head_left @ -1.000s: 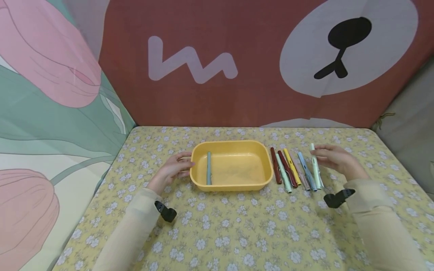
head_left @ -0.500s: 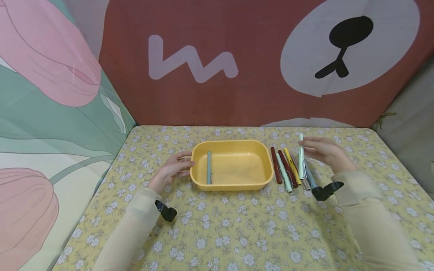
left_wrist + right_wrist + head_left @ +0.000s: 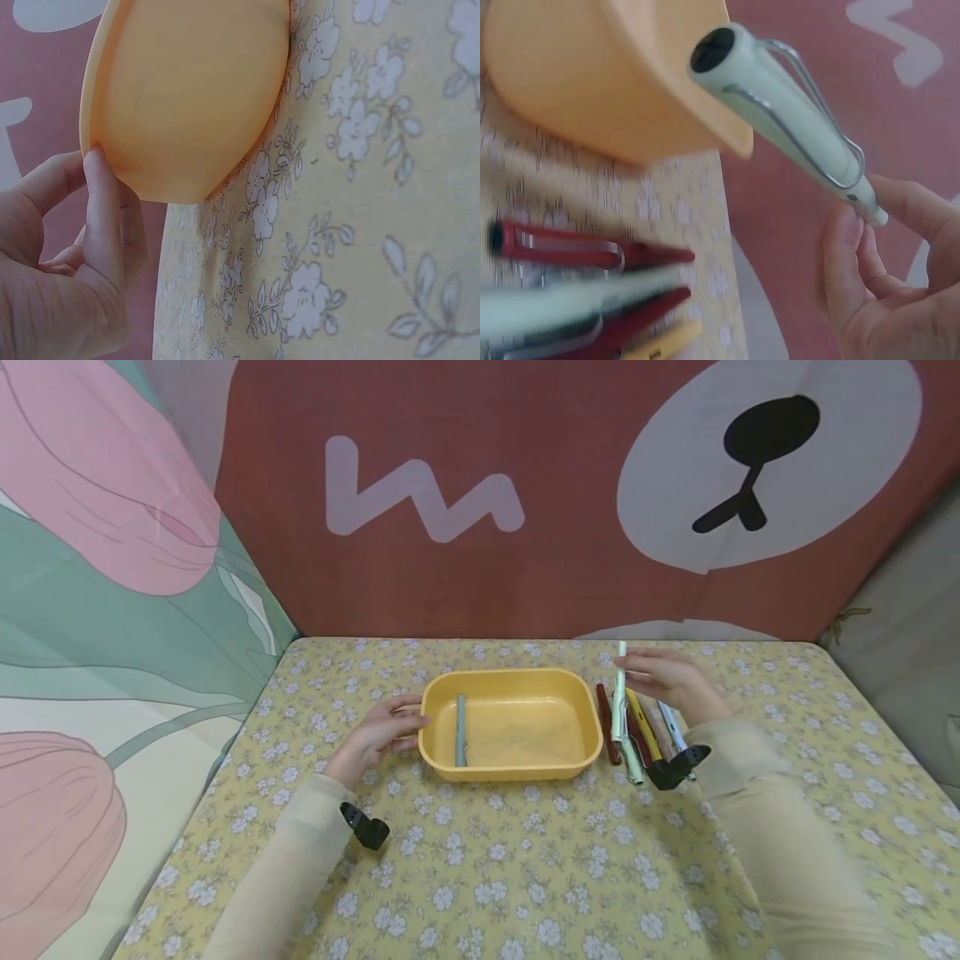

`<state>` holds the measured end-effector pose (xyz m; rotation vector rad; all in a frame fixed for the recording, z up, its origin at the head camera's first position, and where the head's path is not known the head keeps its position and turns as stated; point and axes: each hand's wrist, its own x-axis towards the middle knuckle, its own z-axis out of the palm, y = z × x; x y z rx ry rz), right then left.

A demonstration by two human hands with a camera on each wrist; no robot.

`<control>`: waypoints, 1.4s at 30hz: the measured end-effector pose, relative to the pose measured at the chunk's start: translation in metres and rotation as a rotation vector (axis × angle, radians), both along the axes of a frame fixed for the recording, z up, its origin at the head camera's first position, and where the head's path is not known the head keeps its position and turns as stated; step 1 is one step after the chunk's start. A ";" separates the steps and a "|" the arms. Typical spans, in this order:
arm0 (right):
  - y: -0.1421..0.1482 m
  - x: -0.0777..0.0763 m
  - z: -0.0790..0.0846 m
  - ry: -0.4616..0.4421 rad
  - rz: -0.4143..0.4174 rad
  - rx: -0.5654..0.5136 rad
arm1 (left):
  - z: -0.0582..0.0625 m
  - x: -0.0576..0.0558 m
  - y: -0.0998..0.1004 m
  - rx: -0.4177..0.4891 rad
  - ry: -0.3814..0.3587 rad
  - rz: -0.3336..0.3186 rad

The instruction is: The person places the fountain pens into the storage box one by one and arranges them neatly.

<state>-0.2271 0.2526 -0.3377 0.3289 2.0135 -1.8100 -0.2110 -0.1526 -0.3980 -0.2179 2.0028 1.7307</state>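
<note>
A pale green pen [image 3: 802, 131] with a wire clip is pinched by my right hand [image 3: 671, 679] near its far end, held up above the row of pens. In the right wrist view its black-tipped cap end points towards the camera. My left hand [image 3: 382, 732] grips the left rim of a yellow plastic tray [image 3: 510, 774], thumb on one side of the rim and fingers on the other. Inside that tray, near its left wall, lies one blue-grey pen [image 3: 461, 731].
Right of the tray lie several pens side by side: a dark red pen [image 3: 606, 718], a yellow pen [image 3: 647, 727], a light blue pen [image 3: 671, 725] and others. A floral cloth [image 3: 487, 877] covers the table. A printed brown backdrop [image 3: 450, 585] stands behind it.
My right hand has lifted the pale green pen from the right end of the row and carried it left towards the tray. My left hand has stayed on the rim.
</note>
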 end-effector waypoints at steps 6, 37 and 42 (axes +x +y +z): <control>-0.030 -0.006 0.002 0.005 -0.058 -0.027 | -0.001 -0.001 -0.001 0.004 -0.001 -0.007; -0.148 -0.002 -0.035 0.018 -0.104 -0.048 | 0.002 0.001 -0.003 0.025 0.000 -0.043; -0.159 0.000 -0.039 0.015 -0.118 -0.052 | 0.001 0.001 -0.003 0.026 0.007 -0.047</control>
